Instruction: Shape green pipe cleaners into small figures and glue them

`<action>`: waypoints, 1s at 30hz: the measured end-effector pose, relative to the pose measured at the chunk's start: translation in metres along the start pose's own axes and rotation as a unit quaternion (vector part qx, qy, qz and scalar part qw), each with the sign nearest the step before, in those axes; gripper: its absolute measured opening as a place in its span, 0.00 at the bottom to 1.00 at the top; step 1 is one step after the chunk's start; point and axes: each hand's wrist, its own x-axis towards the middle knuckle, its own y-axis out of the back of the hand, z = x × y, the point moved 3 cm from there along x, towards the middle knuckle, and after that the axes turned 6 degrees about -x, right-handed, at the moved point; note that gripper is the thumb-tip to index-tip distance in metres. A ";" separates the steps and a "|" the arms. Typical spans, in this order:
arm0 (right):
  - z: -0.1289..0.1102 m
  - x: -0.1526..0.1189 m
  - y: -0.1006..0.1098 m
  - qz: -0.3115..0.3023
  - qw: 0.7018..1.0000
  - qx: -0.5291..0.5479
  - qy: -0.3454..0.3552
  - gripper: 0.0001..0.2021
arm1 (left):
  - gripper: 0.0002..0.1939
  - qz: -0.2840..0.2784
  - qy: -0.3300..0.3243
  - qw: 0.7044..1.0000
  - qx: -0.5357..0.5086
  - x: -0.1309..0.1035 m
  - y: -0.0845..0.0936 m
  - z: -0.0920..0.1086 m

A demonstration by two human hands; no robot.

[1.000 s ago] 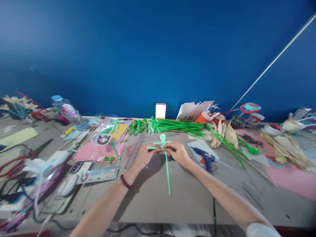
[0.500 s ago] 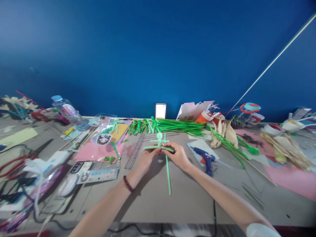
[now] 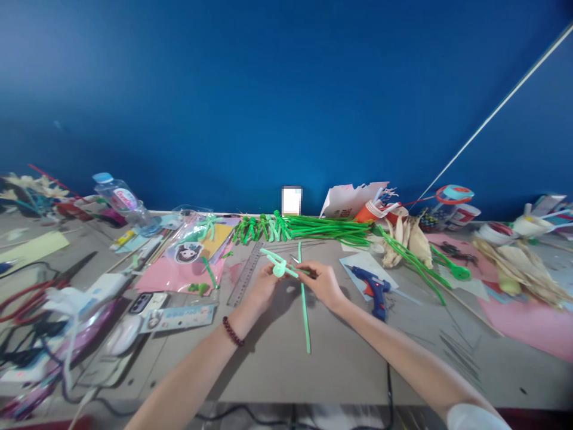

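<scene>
My left hand (image 3: 265, 285) is closed on a light green pipe-cleaner figure (image 3: 279, 270) with a round coiled head and straight limbs. The head faces toward me and the limbs point up-left and right. Close beside it, my right hand (image 3: 321, 282) is closed, its fingertips at the figure's right end. A thin pointed metal tip (image 3: 294, 258) sticks out from the right fingers; the rest of that tool is hidden. Beneath the hands a straight light green pipe cleaner (image 3: 305, 322) lies on the table.
Behind the hands lie several green pipe-cleaner figures (image 3: 262, 228) and a bundle of green stems (image 3: 329, 229). A clear ruler (image 3: 245, 276) is on the left, a blue glue gun (image 3: 378, 291) on the right. Farther left are a phone (image 3: 145, 303) and red-handled scissors (image 3: 33, 295).
The pipe-cleaner figure has been turned and tipped: its head was upright above the fingers and now sits lower, toward me. Both hands stay in nearly the same place.
</scene>
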 end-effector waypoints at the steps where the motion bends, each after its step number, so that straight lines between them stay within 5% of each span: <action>1: 0.000 -0.001 -0.001 -0.002 1.000 0.003 -0.006 0.11 | 0.08 0.004 -0.004 1.000 0.007 0.000 0.001 0.000; 10: 0.002 0.001 -0.008 -0.042 0.992 0.096 -0.077 0.12 | 0.09 -0.018 -0.006 0.998 0.063 -0.003 0.002 -0.006; 17: 0.004 0.005 -0.009 -0.129 0.950 0.208 -0.193 0.18 | 0.09 -0.050 0.029 0.998 0.031 -0.003 -0.002 -0.006; 20: -0.002 0.008 0.006 -0.129 0.971 0.106 -0.169 0.18 | 0.08 -0.054 0.034 0.998 0.010 -0.001 -0.001 -0.007; 24: -0.025 0.001 0.051 -0.073 0.990 -0.111 -0.049 0.15 | 0.11 -0.039 0.050 0.997 -0.039 0.001 0.003 -0.009; 27: -0.032 -0.023 0.089 0.026 0.960 -0.280 -0.001 0.15 | 0.12 -0.036 0.071 0.996 -0.046 0.002 0.005 -0.010; 30: -0.019 -0.060 0.119 0.144 0.905 -0.399 -0.031 0.18 | 0.11 -0.030 0.075 0.996 -0.044 0.003 0.005 -0.011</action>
